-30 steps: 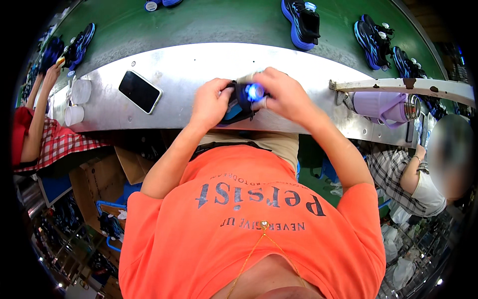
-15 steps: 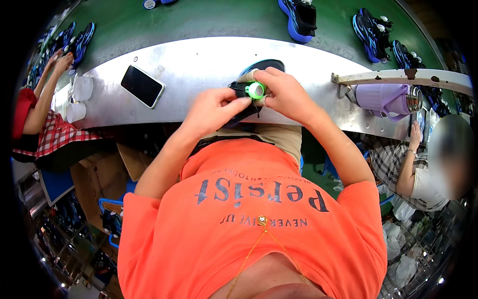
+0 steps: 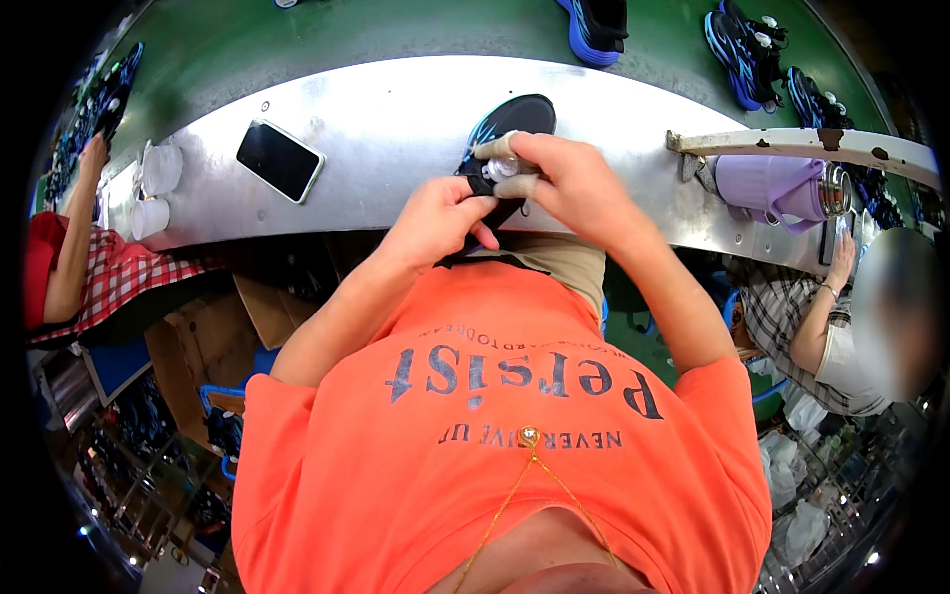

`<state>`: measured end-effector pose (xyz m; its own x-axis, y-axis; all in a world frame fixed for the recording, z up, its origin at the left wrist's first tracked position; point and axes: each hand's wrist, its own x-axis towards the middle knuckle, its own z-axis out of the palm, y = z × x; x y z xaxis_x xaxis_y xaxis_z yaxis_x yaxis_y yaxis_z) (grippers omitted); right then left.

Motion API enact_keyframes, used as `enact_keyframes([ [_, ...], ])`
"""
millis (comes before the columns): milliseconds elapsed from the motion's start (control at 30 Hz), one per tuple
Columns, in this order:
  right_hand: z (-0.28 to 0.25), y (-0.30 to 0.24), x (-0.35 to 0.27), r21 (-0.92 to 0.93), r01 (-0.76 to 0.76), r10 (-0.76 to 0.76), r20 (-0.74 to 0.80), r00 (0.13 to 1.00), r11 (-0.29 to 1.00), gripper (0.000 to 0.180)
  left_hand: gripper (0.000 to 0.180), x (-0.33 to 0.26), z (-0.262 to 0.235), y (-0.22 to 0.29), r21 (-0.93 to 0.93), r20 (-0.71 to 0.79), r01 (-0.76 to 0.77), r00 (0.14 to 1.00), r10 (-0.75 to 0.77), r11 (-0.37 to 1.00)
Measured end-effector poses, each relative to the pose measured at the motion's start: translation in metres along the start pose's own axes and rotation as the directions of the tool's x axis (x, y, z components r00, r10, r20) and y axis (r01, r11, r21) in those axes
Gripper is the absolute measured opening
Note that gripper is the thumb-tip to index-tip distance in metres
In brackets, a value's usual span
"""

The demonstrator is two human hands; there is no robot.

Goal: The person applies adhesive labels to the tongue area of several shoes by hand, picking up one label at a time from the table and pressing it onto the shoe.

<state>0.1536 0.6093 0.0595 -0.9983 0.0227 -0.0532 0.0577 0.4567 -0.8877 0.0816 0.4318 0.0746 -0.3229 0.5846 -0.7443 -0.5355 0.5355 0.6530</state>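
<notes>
A black sneaker [image 3: 529,107] with blue side markings lies on the metal worktop before me, its toe pointing away. My left hand [image 3: 433,220] is closed, pinching the shoe's dark upper near the opening. From the right, my right hand [image 3: 574,188], with pale covers on its fingertips, grips a small round clear piece [image 3: 503,168] at the top of the shoe. The fingers hide how this piece joins the shoe. My hands also cover much of the heel end.
A phone [image 3: 281,161] lies left of the shoe, with clear plastic cups [image 3: 150,218] beyond it. At right are a white chipped bar [image 3: 792,144] and a purple bottle [image 3: 767,188]. More sneakers [image 3: 737,59] stand on the green surface [image 3: 416,30]. Co-workers sit on both sides.
The round piece glowed green before and now looks clear and unlit. More of the shoe's toe shows. Shoes near the left co-worker have shifted, and that person's arm has moved.
</notes>
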Motion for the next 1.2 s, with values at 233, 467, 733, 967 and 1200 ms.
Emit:
enact_keyframes([
  [233, -0.022, -0.005, 0.008, 0.121, -0.12, 0.088, 0.238, 0.967, 0.985, 0.023, 0.018, 0.006, 0.001, -0.005, 0.017, -0.035, 0.014, 0.999, -0.014, 1.0],
  [467, -0.013, 0.0, 0.002, -0.06, -0.118, 0.121, 0.044, 0.992, 0.991, 0.037, 0.024, 0.009, -0.007, -0.006, -0.089, 0.129, 0.001, 0.992, 0.011, 0.996],
  [733, 0.007, 0.001, 0.007, -0.155, 0.031, -0.042, -0.074, 0.996, 0.987, 0.032, 0.028, 0.007, -0.007, -0.013, -0.261, 0.156, 0.042, 0.988, 0.0, 0.964],
  [967, 0.019, -0.004, 0.005, -0.231, -0.051, 0.031, -0.087, 0.996, 0.972, 0.031, 0.027, 0.005, -0.005, -0.023, -0.401, 0.11, 0.013, 0.993, 0.034, 0.916],
  [1200, 0.019, -0.008, 0.008, -0.129, -0.008, 0.006, -0.016, 1.0, 0.992, 0.027, 0.027, 0.0, -0.01, -0.022, -0.393, 0.123, 0.013, 0.992, 0.038, 0.919],
])
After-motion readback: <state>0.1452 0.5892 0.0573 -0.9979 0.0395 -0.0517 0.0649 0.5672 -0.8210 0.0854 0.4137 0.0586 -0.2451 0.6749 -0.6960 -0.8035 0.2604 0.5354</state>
